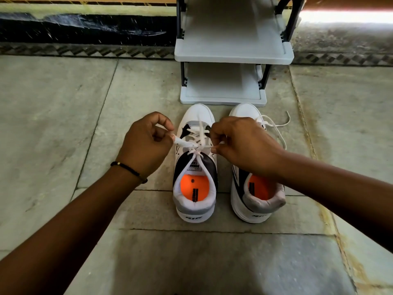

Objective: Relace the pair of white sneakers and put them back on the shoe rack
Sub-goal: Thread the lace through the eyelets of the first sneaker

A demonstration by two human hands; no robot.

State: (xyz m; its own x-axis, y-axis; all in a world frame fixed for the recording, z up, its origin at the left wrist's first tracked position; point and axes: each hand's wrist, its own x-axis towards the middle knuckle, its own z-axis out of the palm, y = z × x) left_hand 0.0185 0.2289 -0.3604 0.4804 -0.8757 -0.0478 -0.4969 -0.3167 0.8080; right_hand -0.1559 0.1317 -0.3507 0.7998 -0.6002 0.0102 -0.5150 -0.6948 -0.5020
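Note:
Two white sneakers with orange insoles stand side by side on the stone floor, toes toward the shoe rack [223, 100]. Over the left sneaker [195, 188], my left hand [146, 145] pinches one end of its white lace [198, 141], and my right hand [240, 143] pinches the other end. The lace is crossed through the eyelets and pulled taut at the top of the tongue. My right forearm covers part of the right sneaker [253, 201], whose lace [276, 126] lies loose over its toe and onto the floor.
The grey two-shelf rack with black posts stands just beyond the toes; its upper shelf [234, 54] and lower shelf hold nothing. A dark skirting strip [85, 28] runs along the wall behind. Stone floor slabs spread left, right and toward me.

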